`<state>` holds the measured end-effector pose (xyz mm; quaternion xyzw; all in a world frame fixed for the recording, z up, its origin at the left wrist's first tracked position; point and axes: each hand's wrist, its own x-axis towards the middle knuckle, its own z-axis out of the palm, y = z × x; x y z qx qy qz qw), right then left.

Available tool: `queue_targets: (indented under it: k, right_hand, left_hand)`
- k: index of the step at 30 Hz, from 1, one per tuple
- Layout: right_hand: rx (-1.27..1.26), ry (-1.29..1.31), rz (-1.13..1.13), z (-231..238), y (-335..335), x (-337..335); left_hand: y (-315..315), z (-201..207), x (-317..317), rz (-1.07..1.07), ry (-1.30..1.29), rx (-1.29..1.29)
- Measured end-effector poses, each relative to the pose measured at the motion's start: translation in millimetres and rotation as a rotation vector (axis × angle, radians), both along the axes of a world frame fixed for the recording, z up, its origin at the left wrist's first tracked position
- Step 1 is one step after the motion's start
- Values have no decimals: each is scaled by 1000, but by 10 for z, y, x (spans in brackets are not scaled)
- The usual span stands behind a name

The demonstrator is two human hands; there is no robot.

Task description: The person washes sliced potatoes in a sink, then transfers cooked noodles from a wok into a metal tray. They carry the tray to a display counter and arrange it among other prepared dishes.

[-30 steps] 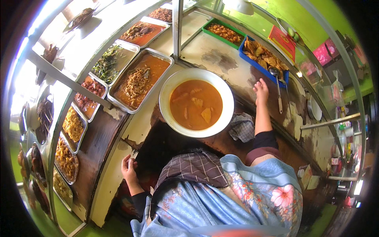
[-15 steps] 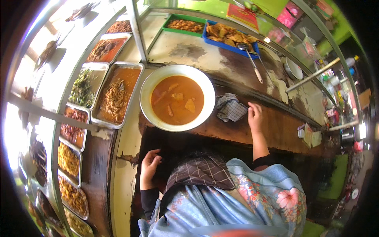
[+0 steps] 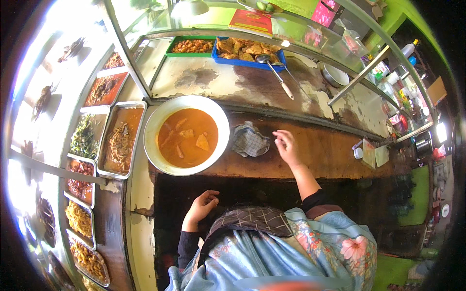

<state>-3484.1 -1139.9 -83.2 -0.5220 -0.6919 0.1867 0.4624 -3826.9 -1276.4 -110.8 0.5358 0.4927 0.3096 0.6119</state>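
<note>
A wide white bowl [image 3: 151, 145] of orange-brown soup with chunks in it stands on the wooden counter [image 3: 320, 155]. Just right of it lies a crumpled checked cloth [image 3: 251, 139]. My right hand [image 3: 286, 145] is above the counter beside this cloth, its fingers loosely apart and nothing in them; whether it touches the wood I cannot tell. Lower down, my left hand [image 3: 201, 207] hangs over the dark gap between the counter and my body. Its fingers are slightly bent and apart, holding nothing.
Metal trays of cooked food, one with noodle-like strands in sauce [image 3: 121, 140], line the left side behind a glass frame. At the back sit a green tray [image 3: 191, 46], a blue tray [image 3: 242, 62] of fried pieces with a ladle [image 3: 279, 77], and a metal bowl [image 3: 335, 76].
The view has swung right, so the bowl and trays appear further left. My left hand has moved rightward, in front of my body. My right hand stays beside the cloth.
</note>
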Motion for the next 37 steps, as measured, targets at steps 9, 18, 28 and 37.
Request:
queue_targets:
  k: [9,18,28,37]
  right_hand:
    - [393,-284,-204,-138,1690,1106]
    - [203,-362,-109,32,2664,1225]
    - [277,-437,-44,-307,2862,1846]
    - [204,-175,3,-204,2505,2274]
  left_hand:
    - [201,229,1398,86,-126,15]
    - [1191,245,2530,581,919,707]
    - [1230,-260,2526,522,1010,588]
    - [1199,-258,2562,471,1117,510]
